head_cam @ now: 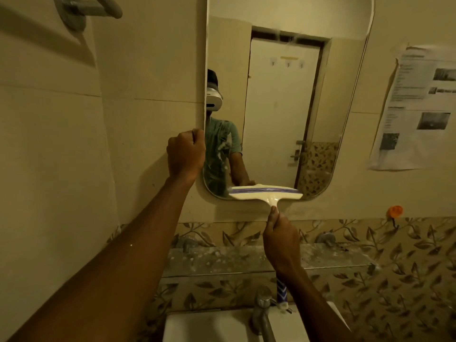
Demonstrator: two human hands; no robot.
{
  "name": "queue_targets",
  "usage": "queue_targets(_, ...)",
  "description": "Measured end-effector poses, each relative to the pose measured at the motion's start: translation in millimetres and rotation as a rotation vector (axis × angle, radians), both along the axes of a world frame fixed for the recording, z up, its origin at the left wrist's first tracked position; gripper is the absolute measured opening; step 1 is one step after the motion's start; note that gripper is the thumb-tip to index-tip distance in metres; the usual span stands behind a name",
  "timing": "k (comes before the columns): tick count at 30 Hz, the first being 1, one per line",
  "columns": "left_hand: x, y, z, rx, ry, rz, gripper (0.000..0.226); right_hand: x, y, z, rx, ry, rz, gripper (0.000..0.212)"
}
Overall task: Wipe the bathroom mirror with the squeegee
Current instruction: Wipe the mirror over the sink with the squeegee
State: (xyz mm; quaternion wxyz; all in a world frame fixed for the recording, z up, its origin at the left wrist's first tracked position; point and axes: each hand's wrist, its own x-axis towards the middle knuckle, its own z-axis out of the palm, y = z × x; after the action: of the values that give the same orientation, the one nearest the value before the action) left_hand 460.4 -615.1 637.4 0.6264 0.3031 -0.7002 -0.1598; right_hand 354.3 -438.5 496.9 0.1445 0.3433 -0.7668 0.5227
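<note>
A tall mirror (278, 107) with rounded corners hangs on the cream tiled wall. A white squeegee (265, 192) with a blue stripe lies flat against the mirror's bottom edge, blade horizontal. My right hand (281, 240) grips its handle just below the head; the blue-and-white handle end sticks out under my wrist. My left hand (185, 154) is closed around the mirror's left edge at mid height. Soapy streaks show on the lower left glass.
A glass shelf (222, 260) runs under the mirror. Below it sit a metal tap (264, 309) and a white basin (209, 327). A printed paper (417, 107) hangs at right, with an orange hook (395, 211) beneath it. A grey pipe (86, 8) crosses the top left.
</note>
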Motion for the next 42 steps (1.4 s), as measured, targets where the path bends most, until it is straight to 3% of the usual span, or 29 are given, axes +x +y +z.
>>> queue_targets(9,2,10,3,0.078,-0.014,0.034,0.046,-7,-6,63,-0.126,0.081,0.025,0.035)
queue_targets(13,-1,5,1,0.062,-0.014,0.053,0.050,-2,-13,28,-0.093,0.098,0.046,0.031)
queue_targets(18,-2,3,-1,0.019,0.006,0.038,0.048,-1,-10,-23,-0.029,0.046,0.015,0.042)
queue_targets(27,-3,2,-2,0.050,0.004,0.082,0.048,-5,-10,30,-0.155,0.043,0.017,0.034)
queue_targets(37,-8,-1,-5,-0.013,0.042,0.099,0.048,-14,0,-36,0.053,0.000,-0.005,0.039)
queue_targets(42,0,-7,1,-0.020,-0.039,0.032,0.053,-7,9,-21,-0.046,-0.019,0.005,0.036)
